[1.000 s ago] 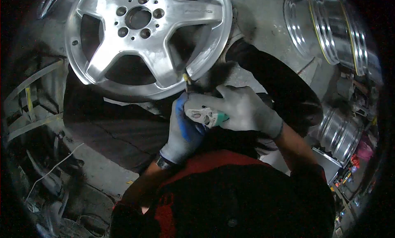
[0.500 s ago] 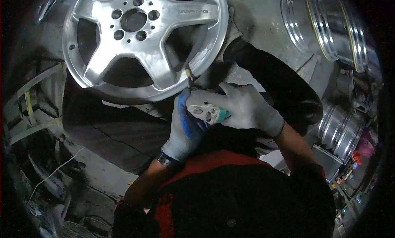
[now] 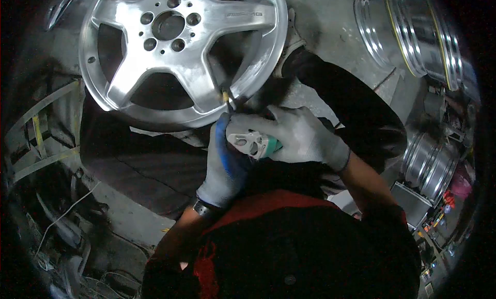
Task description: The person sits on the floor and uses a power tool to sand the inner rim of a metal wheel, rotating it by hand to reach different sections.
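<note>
A silver five-spoke alloy wheel rim (image 3: 178,74) lies face up in front of my knees. Both of my hands, in grey gloves with blue on the palm side, are wrapped round a small grey-and-green die grinder (image 3: 250,142). My left hand (image 3: 223,167) grips it from the left, fingers partly hidden beneath. From the right, my right hand (image 3: 307,136) closes over the top of its body. The grinder's thin shaft points away from me, and its yellowish tip (image 3: 226,97) is at the rim's near edge, beside the foot of a spoke.
Shiny wheel rims (image 3: 413,33) stand on the floor at the far right, with another rim (image 3: 429,159) lower down. A metal frame (image 3: 44,128) is at the left. A pale cable (image 3: 67,213) runs over dark clutter there. My legs flank the work.
Both hands have shifted slightly left with the die grinder, and its tip has slid left along the rim edge toward the spoke. The wheel rim has hardly moved.
</note>
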Motion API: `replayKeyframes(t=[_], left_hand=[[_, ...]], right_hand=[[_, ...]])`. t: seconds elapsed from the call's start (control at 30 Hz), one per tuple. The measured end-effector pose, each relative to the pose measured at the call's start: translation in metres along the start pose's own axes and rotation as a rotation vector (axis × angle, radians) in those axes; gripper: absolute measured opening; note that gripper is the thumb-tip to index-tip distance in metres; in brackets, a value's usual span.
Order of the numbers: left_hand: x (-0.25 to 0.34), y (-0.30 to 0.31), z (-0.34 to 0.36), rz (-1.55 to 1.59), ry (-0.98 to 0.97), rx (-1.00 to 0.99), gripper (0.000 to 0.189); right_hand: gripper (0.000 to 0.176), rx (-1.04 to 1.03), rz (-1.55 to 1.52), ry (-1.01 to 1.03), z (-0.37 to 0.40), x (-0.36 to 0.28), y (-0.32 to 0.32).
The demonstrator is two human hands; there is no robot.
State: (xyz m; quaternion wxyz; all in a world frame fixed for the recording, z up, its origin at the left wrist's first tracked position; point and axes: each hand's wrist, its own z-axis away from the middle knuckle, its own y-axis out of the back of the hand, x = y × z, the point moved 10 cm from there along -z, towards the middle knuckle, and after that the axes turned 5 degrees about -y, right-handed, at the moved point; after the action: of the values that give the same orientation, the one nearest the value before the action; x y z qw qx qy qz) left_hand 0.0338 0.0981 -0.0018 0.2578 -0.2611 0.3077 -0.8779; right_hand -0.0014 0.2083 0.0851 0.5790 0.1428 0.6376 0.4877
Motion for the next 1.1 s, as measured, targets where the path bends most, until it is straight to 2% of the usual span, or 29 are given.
replayKeyframes(t=[0.23,0.3,0.37,0.47,0.53,0.57,0.63,0.67,0.83,0.87,0.93,0.97,1.03,1.1], left_hand=[[-0.021,-0.014,-0.016,0.189,0.171,0.019,0.049],[-0.020,-0.010,-0.016,0.165,0.141,0.033,0.050],[-0.018,-0.001,-0.014,0.109,0.086,0.064,0.051],[-0.013,0.006,-0.003,0.047,0.031,0.097,0.053],[0.047,-0.035,0.025,-1.121,-0.663,-0.055,0.046],[0.047,-0.034,0.024,-1.120,-0.662,-0.057,0.046],[0.053,-0.040,0.029,-1.232,-0.794,-0.046,0.037],[0.052,-0.039,0.027,-1.230,-0.793,-0.045,0.037],[0.011,-0.023,-0.016,-0.501,-0.291,-0.138,0.049],[0.012,-0.025,-0.020,-0.496,-0.291,-0.135,0.049],[-0.012,-0.012,-0.029,-0.103,0.022,0.033,0.046],[-0.011,-0.012,-0.027,-0.101,0.021,0.035,0.046],[0.004,-0.016,-0.021,-0.141,-0.112,-0.021,0.042],[0.008,-0.014,-0.016,-0.102,-0.100,-0.018,0.045]], right_hand=[[0.082,-0.107,0.042,-0.082,0.003,0.019,0.005],[0.082,-0.104,0.041,-0.076,0.003,0.022,0.003],[0.086,0.040,-0.050,0.027,0.000,0.011,0.014],[0.087,-0.073,-0.044,0.005,-0.006,0.010,-0.001],[0.087,-0.081,-0.041,-0.002,-0.011,0.002,0.006],[0.087,-0.090,-0.034,-0.010,-0.012,0.000,0.010],[0.087,-0.080,-0.054,-0.023,-0.009,0.005,0.008],[0.087,-0.067,-0.077,-0.032,-0.008,0.007,0.008],[0.082,-0.038,-0.063,-0.049,-0.004,0.025,0.011],[0.082,0.005,-0.050,-0.025,-0.005,0.024,0.017],[0.082,-0.015,-0.022,-0.038,-0.008,0.022,0.022],[0.082,-0.031,0.004,-0.052,-0.009,0.021,0.022],[0.082,-0.049,-0.028,-0.041,-0.012,0.018,0.019],[0.083,-0.065,-0.064,-0.032,-0.016,0.014,0.014]])
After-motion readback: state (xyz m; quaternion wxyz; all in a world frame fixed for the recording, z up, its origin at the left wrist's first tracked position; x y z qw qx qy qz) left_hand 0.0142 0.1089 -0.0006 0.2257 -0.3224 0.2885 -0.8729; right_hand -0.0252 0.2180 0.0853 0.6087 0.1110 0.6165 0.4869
